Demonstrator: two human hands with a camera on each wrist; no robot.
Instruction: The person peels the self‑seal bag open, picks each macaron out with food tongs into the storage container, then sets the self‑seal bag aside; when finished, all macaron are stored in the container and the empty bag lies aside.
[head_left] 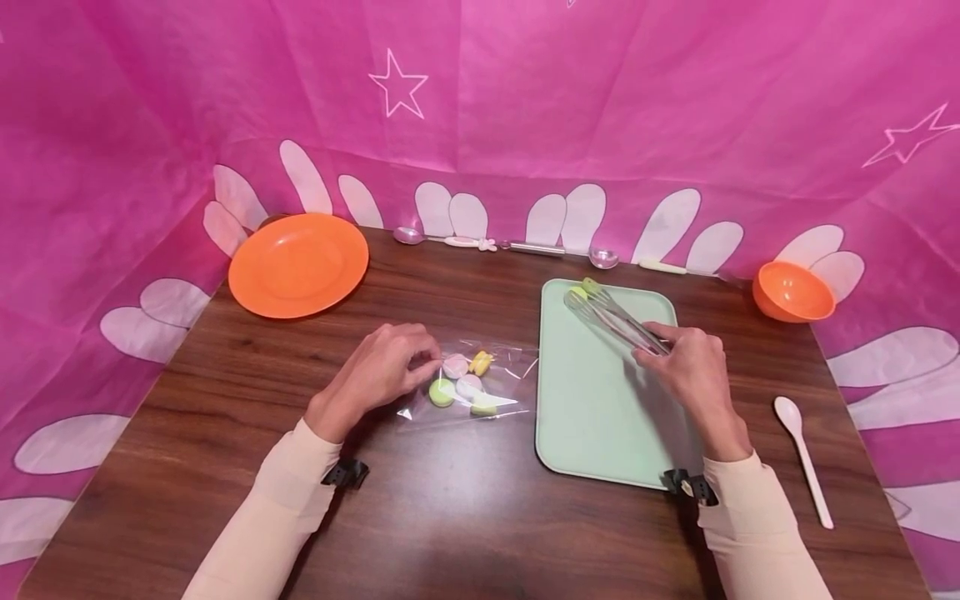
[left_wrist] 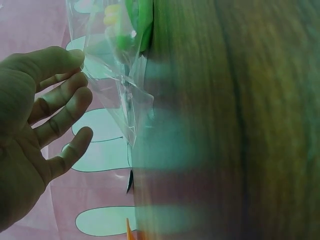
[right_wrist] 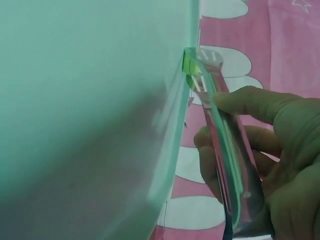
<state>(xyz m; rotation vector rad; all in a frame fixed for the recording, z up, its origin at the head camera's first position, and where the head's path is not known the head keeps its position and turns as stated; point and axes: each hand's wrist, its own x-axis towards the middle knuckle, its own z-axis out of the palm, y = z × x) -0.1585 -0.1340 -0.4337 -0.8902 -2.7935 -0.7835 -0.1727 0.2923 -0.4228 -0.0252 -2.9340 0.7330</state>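
At the left edge of a clear plastic bag, the thumb and forefinger of my left hand pinch the film. Inside the bag lie several macarons, among them a yellow macaron, a pink macaron and a green macaron. My right hand holds metal tongs, thumb on one arm and fingers on the other. The tongs' slotted ends reach a green macaron at the far left corner of the mint tray. In the right wrist view, that macaron sits right at the tong tips.
An orange plate lies at the back left, and an orange bowl stands back right. Along the curtain are a pink-handled spoon, a ladle and a yellow-handled utensil. A white spoon lies right of the tray.
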